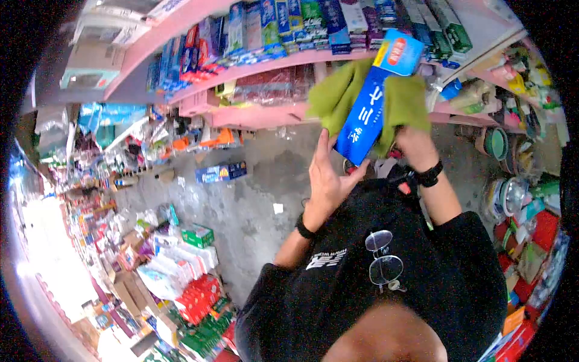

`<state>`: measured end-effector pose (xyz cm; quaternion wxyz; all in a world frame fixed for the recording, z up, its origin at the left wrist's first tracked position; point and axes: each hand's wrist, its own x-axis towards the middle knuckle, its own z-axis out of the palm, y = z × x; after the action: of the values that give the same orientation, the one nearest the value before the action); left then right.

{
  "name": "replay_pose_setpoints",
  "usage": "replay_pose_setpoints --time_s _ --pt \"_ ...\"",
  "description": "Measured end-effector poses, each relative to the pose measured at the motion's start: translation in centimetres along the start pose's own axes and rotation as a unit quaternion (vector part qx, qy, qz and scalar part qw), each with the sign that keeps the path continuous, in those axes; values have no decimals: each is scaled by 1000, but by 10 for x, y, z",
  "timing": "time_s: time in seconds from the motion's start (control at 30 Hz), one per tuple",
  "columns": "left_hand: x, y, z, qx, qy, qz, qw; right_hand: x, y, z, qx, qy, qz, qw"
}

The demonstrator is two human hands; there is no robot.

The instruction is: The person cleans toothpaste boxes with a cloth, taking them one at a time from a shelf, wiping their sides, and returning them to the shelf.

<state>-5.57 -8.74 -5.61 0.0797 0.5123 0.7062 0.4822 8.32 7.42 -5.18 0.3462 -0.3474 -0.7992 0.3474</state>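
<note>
Slanting toward the pink shelf (pixel 265 69), the blue box (pixel 362 117) has its lower end between the spread fingers and thumb of the left hand (pixel 329 181). The right hand (pixel 416 148), blurred, grips the green cloth (pixel 405 105) around the box. A printed carton (pixel 221 172) lies on the floor (pixel 259 205).

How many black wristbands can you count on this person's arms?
2: one wristband on the wrist of the left hand, the other wristband on that of the right hand. Both are in plain view.
</note>
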Motion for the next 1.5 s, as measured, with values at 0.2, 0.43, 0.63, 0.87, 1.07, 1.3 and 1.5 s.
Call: replay_pose_setpoints --time_s 0.2,0.43,0.63,0.87,1.07,1.3,1.5 --pt "11 5 -20 66 94 180 977 9 -13 -13 -272 4 -126 954" --pt "44 -1 -14 35 106 226 968 -30 -65 48 144 -102 -69 982" --pt "26 0 -15 12 65 222 973 12 -45 -14 -44 -25 -15 999" --pt "14 -2 1 -7 46 197 979 8 3 -11 141 83 82 983" --pt "37 -5 7 24 46 209 977 -40 -16 70 457 -19 171 873" --pt "23 15 3 -137 28 13 990 -2 -16 9 154 3 86 984" --pt "34 24 16 -418 -72 -177 888 -11 -1 23 504 -9 177 845"
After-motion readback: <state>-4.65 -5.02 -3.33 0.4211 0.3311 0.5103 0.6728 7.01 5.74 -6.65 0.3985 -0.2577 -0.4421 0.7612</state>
